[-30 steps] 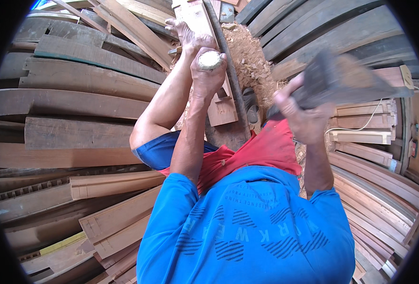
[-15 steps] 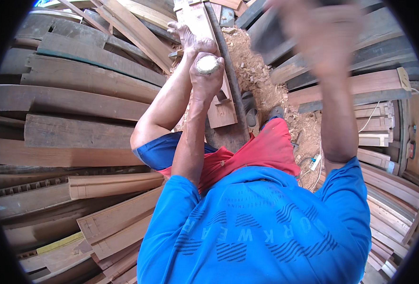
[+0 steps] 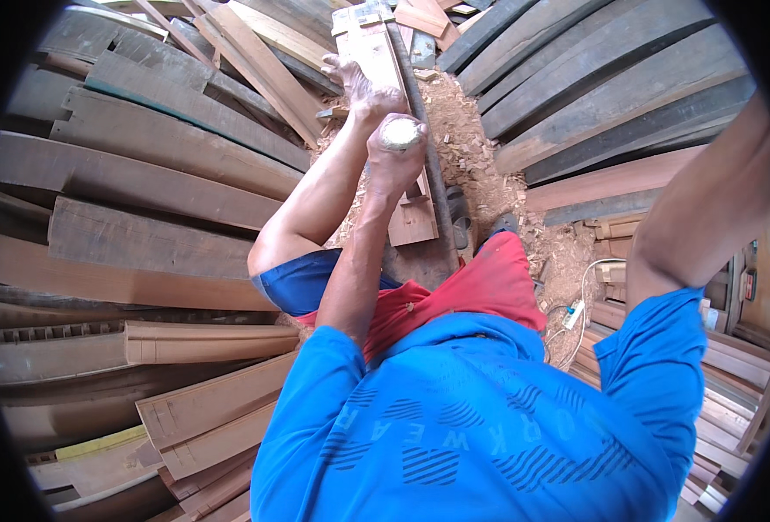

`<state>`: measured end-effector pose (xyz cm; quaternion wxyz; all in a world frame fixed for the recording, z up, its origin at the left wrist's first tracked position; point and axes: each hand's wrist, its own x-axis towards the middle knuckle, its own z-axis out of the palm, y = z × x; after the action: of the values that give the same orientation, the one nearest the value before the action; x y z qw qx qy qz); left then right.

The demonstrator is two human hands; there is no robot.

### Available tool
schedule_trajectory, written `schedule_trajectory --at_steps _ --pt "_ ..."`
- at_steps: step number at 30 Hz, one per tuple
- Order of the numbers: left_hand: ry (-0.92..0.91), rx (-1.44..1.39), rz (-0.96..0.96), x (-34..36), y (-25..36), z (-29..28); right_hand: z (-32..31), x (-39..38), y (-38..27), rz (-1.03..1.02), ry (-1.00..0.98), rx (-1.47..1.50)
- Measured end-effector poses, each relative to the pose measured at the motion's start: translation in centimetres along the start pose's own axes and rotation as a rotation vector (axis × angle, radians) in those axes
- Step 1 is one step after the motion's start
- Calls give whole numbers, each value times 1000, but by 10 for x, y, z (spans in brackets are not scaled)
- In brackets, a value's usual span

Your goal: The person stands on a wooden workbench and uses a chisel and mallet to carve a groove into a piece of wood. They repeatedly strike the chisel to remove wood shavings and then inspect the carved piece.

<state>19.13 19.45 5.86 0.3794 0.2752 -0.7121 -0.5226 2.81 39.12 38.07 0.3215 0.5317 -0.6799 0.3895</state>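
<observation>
My left hand (image 3: 393, 161) is wrapped round an upright round handle with a pale, battered top (image 3: 400, 132); the tool's lower part is hidden by the hand. Just beneath lies a wooden workpiece (image 3: 412, 226) with a slot cut in it, on a long dark beam (image 3: 441, 244). My bare left foot (image 3: 363, 87) rests beside a pale board (image 3: 359, 30) at the far end. My right arm (image 3: 707, 200) is raised to the upper right; its hand is outside the view.
Stacked dark planks (image 3: 602, 78) line the right, with weathered boards (image 3: 141, 226) and moulded pieces (image 3: 202, 344) at left. Wood shavings (image 3: 463, 113) cover the ground, with sandals (image 3: 459, 217). A power strip (image 3: 574, 315) with a white cord lies right of my red shorts (image 3: 498, 270).
My right hand, earlier holding a dark bulky tool, has swung up and right out of view. My left hand and foot sit slightly lower and further right in the picture.
</observation>
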Motion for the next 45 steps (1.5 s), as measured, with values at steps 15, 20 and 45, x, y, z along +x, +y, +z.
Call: schedule_trajectory --at_steps 15,20,45 --pt "63 24 84 3 -11 5 96 -79 2 193 -765 110" --pt "23 -9 60 -8 2 8 5 -20 -14 18 -158 151" --pt "-13 28 60 -59 17 -23 122 -361 -77 564 -759 906"
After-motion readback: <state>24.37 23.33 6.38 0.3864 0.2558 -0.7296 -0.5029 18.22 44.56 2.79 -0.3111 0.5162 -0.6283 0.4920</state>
